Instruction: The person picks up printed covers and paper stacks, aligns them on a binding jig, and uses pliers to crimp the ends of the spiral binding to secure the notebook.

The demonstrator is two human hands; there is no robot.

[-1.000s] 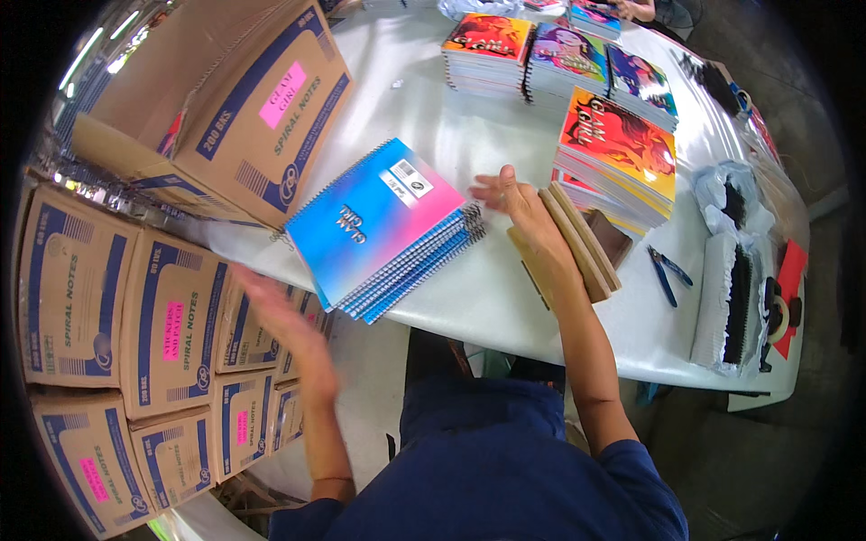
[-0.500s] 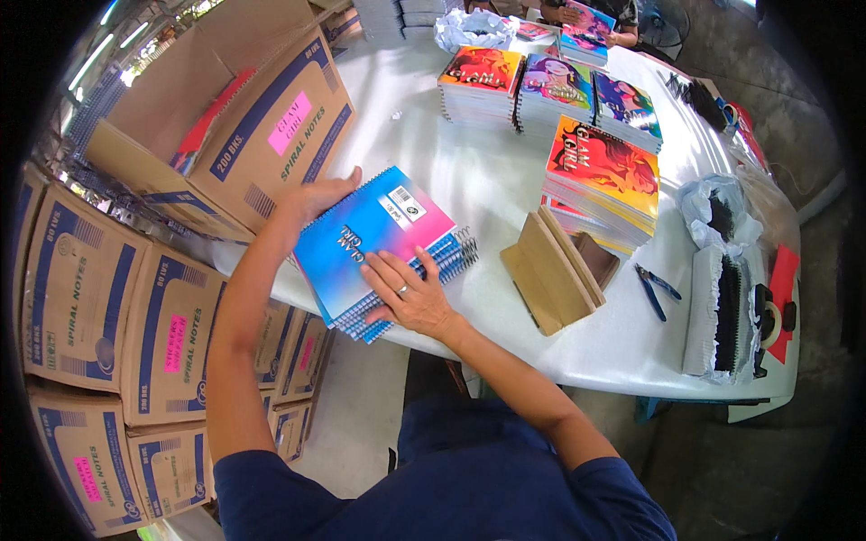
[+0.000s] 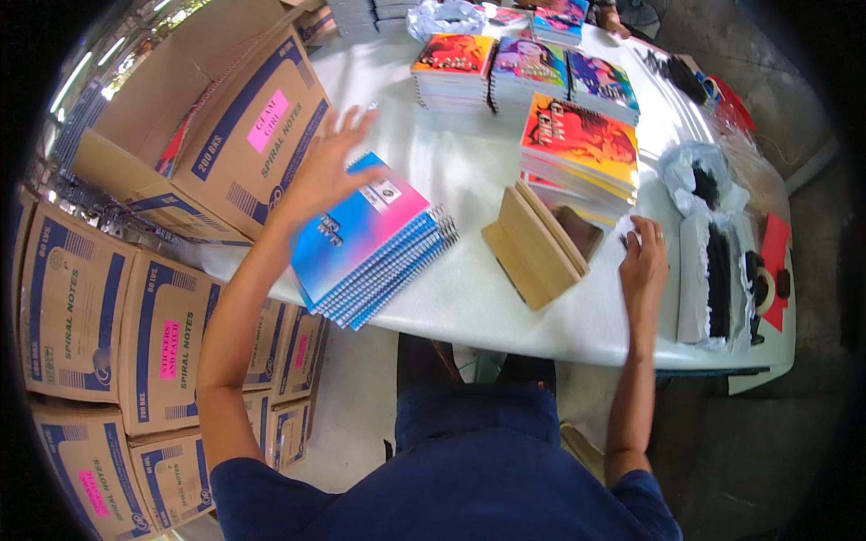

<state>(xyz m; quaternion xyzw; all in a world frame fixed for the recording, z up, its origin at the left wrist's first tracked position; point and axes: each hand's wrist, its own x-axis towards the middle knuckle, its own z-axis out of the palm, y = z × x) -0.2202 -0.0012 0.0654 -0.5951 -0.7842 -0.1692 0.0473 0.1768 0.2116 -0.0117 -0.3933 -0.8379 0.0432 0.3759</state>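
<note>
A stack of spiral notebooks [image 3: 347, 248] with blue and pink covers lies at the table's near left edge, its coils fanned out toward the right. Just above its upper left side hovers my left hand [image 3: 334, 167], fingers spread and holding nothing. Over at the right, my right hand [image 3: 644, 261] is down on the table with its fingers curled round the small pliers. Only a dark tip of the pliers [image 3: 623, 241] shows; the hand covers the rest. Between the stack and that hand stands a folded brown cardboard piece [image 3: 532, 252].
Stacks of colourful notebooks [image 3: 582, 135] stand farther back. An open carton [image 3: 257, 135] is at the left, above more stacked cartons [image 3: 77, 307]. A box of black coils [image 3: 715, 279] and tape [image 3: 765, 290] lie at the right. Another person's hand [image 3: 613, 22] shows at the far side.
My right hand has left the notebook stack and moved right to the pliers. My left hand has lifted off the stack's edge, fingers spreading. The view has shifted slightly.
</note>
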